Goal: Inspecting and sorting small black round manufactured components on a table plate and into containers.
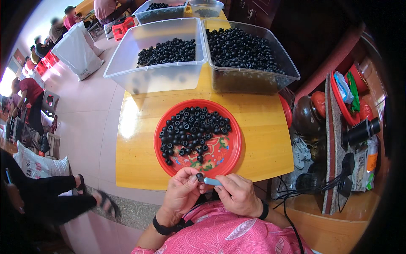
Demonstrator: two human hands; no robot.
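Observation:
Pinched in the fingertips of my left hand is a small black round piece. My right hand is closed around a small tool with a light blue handle. The tool's end meets the black piece; its tip is too small to make out. Just beyond both hands, a round red tray with a flower pattern rests on the table. Many black round pieces lie loose in its far and left parts, several showing ring-shaped openings.
The yellow table also carries a clear bin and a second clear bin of black pieces. Cables hang beside shelves on the right. At left stand white sacks, and a person's legs reach in.

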